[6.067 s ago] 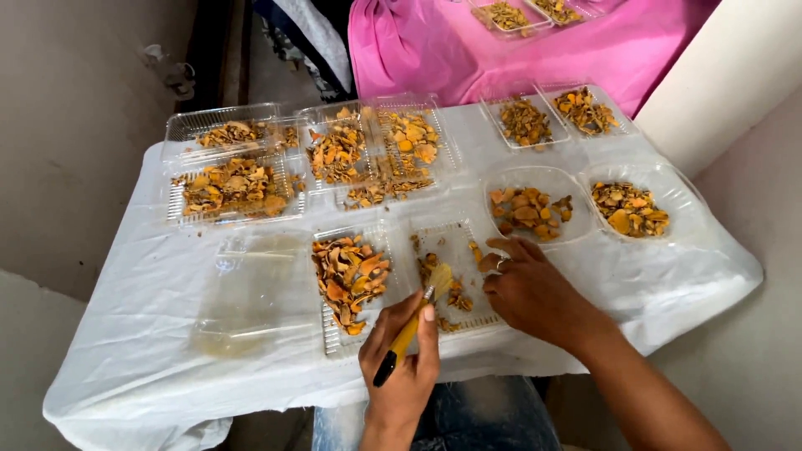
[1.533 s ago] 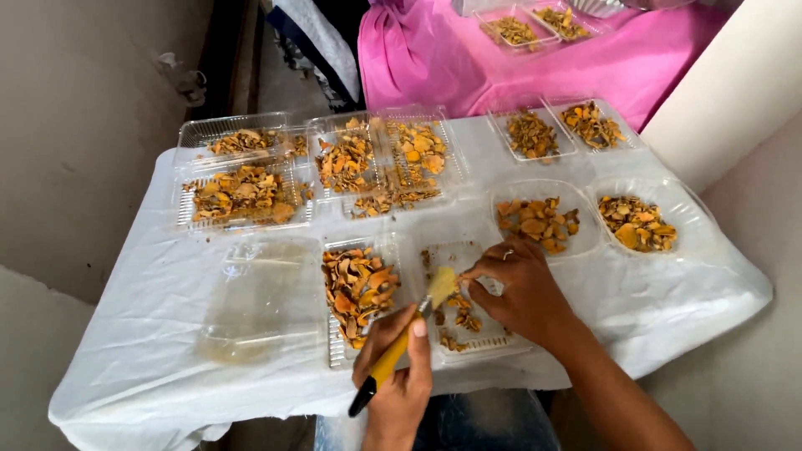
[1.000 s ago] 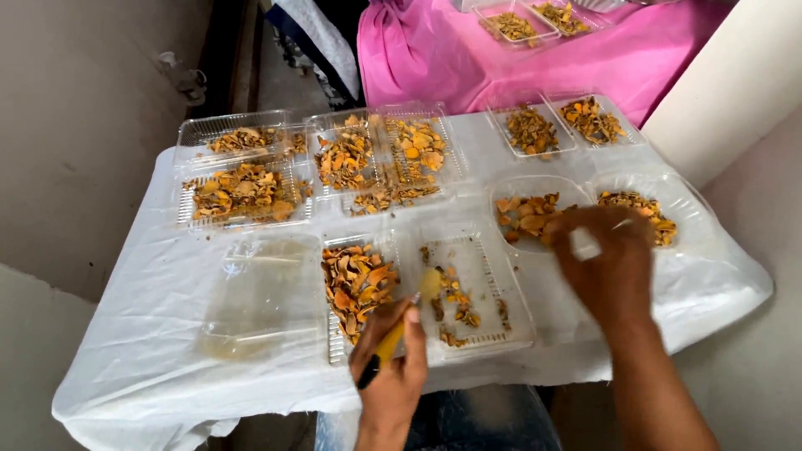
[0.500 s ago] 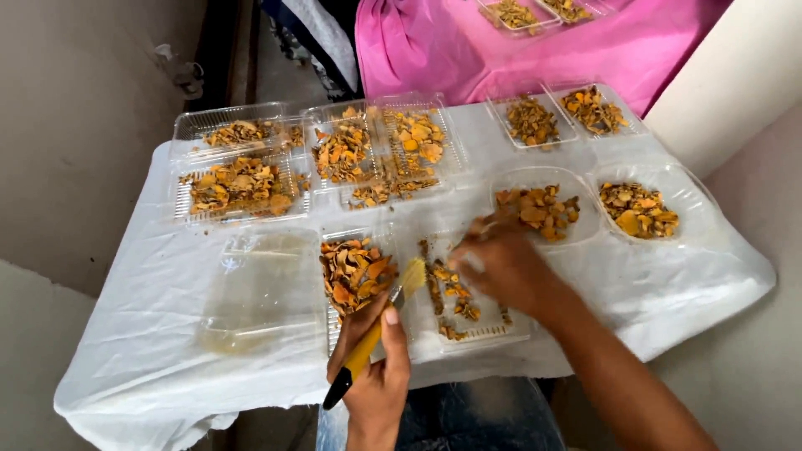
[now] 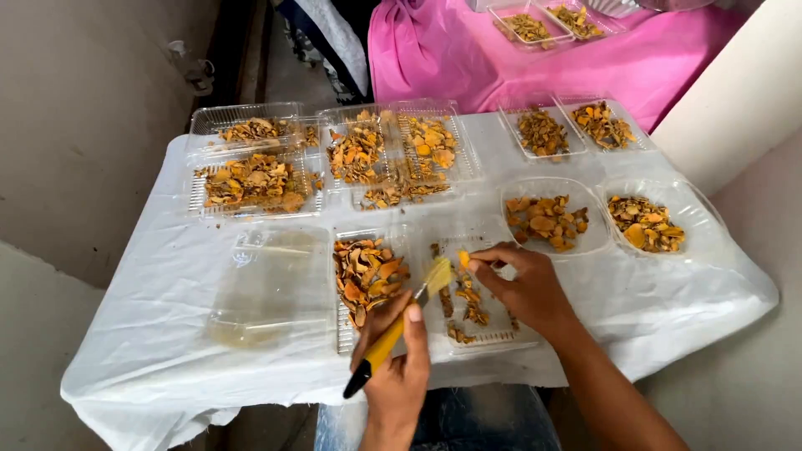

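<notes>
My left hand grips a yellow-handled brush with a black end; its pale bristles point up to the right. My right hand pinches a small orange dried piece right beside the bristles. Both hover over a clear plastic tray that holds a few orange-brown pieces. To its left is a tray full of curled orange-brown dried slices.
The white-covered table carries several clear trays and two round clear tubs of dried pieces, plus a clear container with no pieces in it at the left. Behind stands a pink-covered table with more trays. A wall runs along the left.
My right hand reached out to the round tub, then came back with a small piece over the near tray. The brush tip rose to meet it.
</notes>
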